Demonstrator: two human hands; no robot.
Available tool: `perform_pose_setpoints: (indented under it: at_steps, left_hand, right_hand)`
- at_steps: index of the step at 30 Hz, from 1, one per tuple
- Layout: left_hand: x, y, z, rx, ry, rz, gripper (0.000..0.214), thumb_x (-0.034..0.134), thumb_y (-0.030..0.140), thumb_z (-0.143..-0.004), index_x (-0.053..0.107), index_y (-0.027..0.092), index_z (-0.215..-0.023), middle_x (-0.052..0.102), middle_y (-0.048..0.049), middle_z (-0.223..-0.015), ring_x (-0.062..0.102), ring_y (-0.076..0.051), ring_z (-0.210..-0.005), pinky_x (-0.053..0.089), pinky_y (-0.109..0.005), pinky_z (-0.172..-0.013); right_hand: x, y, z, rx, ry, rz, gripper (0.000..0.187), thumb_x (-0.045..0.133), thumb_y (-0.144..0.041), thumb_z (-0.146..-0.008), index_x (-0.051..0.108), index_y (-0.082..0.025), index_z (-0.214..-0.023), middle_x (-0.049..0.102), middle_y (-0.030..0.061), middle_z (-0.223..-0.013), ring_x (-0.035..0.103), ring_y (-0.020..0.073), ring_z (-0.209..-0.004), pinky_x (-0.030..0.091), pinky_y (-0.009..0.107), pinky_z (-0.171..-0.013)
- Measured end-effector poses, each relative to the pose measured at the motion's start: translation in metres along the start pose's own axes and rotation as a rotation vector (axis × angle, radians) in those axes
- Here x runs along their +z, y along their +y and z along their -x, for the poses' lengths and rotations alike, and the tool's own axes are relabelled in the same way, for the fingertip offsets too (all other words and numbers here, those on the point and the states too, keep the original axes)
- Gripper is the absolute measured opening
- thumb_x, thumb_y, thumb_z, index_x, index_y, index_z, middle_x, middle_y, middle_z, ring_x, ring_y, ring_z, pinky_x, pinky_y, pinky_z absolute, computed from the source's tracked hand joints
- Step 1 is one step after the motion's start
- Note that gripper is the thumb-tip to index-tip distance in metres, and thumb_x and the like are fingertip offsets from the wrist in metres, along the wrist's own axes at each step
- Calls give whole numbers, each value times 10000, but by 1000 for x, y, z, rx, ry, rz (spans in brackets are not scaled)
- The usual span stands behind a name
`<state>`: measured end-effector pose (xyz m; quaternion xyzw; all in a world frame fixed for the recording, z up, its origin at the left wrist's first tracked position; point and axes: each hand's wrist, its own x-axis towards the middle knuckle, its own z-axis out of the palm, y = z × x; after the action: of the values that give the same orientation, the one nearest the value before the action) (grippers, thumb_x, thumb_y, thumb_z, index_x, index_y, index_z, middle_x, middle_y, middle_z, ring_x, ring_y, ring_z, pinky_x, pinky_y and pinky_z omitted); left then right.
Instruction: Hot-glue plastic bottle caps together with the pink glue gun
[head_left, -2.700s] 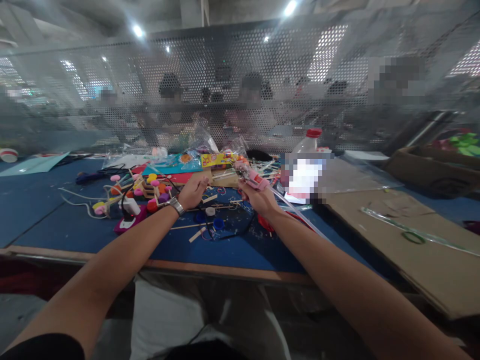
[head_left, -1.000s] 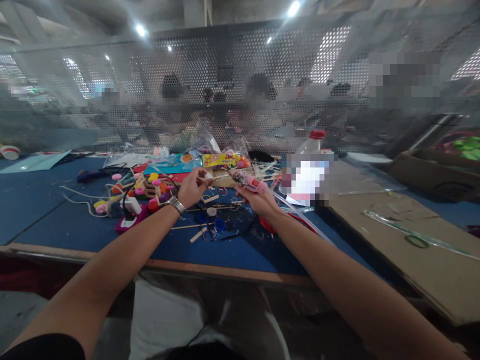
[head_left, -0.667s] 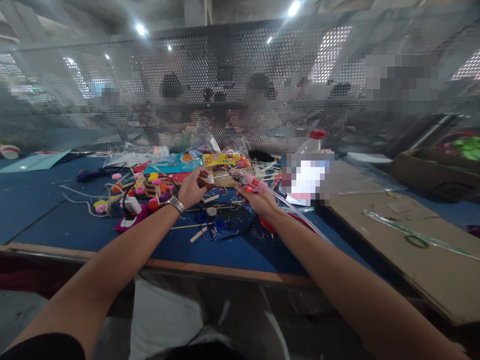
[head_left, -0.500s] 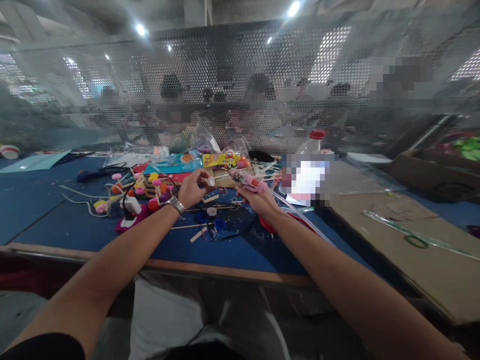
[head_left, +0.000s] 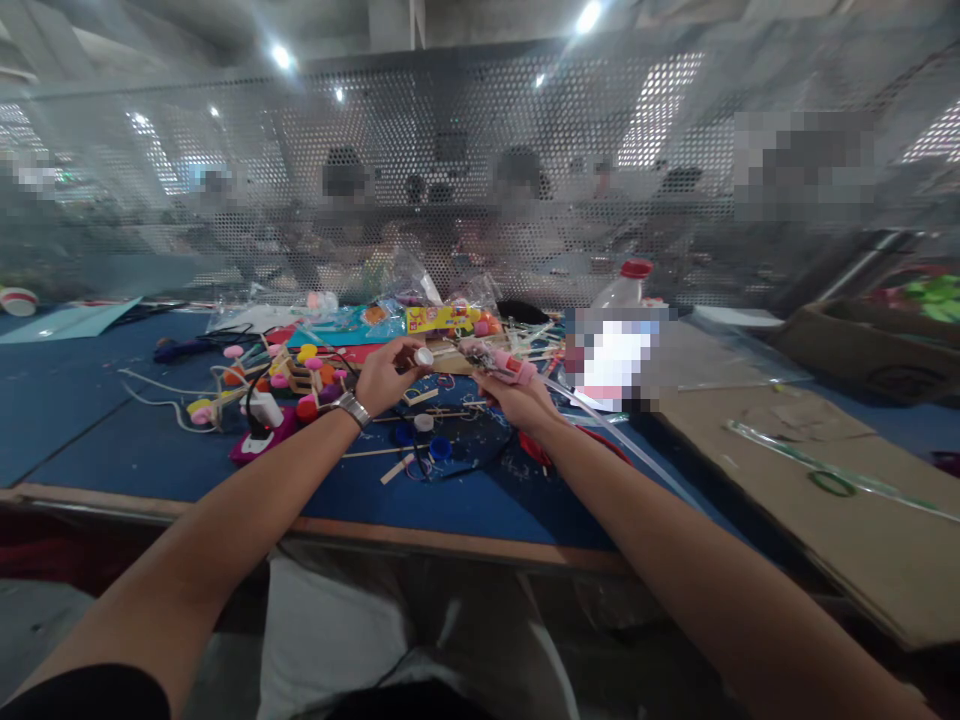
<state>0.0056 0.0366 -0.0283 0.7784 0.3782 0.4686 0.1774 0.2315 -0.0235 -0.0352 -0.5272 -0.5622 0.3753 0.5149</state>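
My left hand (head_left: 384,378), with a metal watch at the wrist, pinches a small white bottle cap (head_left: 424,357) between thumb and fingers. My right hand (head_left: 517,400) is wrapped round a pink hot glue gun (head_left: 510,366), its nozzle pointing left towards the cap, a small gap apart. A long clear glue stick (head_left: 619,434) runs out of the gun's back end. Below the hands lie another white cap (head_left: 424,423), a blue cap (head_left: 440,448) and thin wooden sticks (head_left: 397,470).
At left stand a purple power strip (head_left: 259,440) with a white plug and a wooden piece with coloured pompoms (head_left: 300,375). Behind are a yellow packet (head_left: 442,320), a red-capped bottle (head_left: 622,290) and a perforated screen (head_left: 450,150). Cardboard (head_left: 810,480) lies at right.
The white cap in my left hand has turned so more of its round face shows. The clear glue stick behind the gun has shifted slightly right. Both hands stay nearly in place.
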Motion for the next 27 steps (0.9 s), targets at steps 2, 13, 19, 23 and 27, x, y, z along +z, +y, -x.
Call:
perform_pose_setpoints:
  at_steps: [2,13,19,23,27]
  left_hand:
    - [0,0,0,-8,8,17,412,807,491,-751,664,190,-993,731,-26,-826,684,-167,-754,570,-288,-717]
    - [1,-1,1,23,0,42,367,825,339,-733,659,183,-1021,745,-24,-848,694,-151,-738,584,-280,-712]
    - [0,5,3,77,-6,-6,356,787,390,-766,676,181,-1033,744,-30,-852,678,-143,-726,574,-268,-705]
    - [-1,10,3,109,-18,-24,367,758,463,-793,687,181,-1016,724,-22,-804,651,-132,-677,557,-262,-681]
    - [-2,13,4,118,-22,-23,401,732,525,-811,693,176,-1005,713,-32,-795,641,-141,-690,545,-265,-675]
  right_hand:
    - [0,1,0,-7,-2,6,467,783,-652,-621,592,-226,-634,596,-10,-571,509,137,-508,405,289,-494]
    - [0,-8,5,-110,-41,29,421,758,-598,-665,546,-247,-570,534,-14,-518,456,149,-525,383,311,-520]
    - [0,-11,7,-103,-59,57,384,751,-584,-668,574,-253,-591,530,-11,-506,491,172,-555,393,316,-533]
    - [1,-9,6,-87,-54,65,400,743,-614,-651,578,-252,-607,538,-9,-522,474,166,-541,365,313,-517]
    - [1,-7,6,-82,-54,60,429,741,-636,-647,571,-245,-600,550,-9,-538,445,147,-515,352,310,-507]
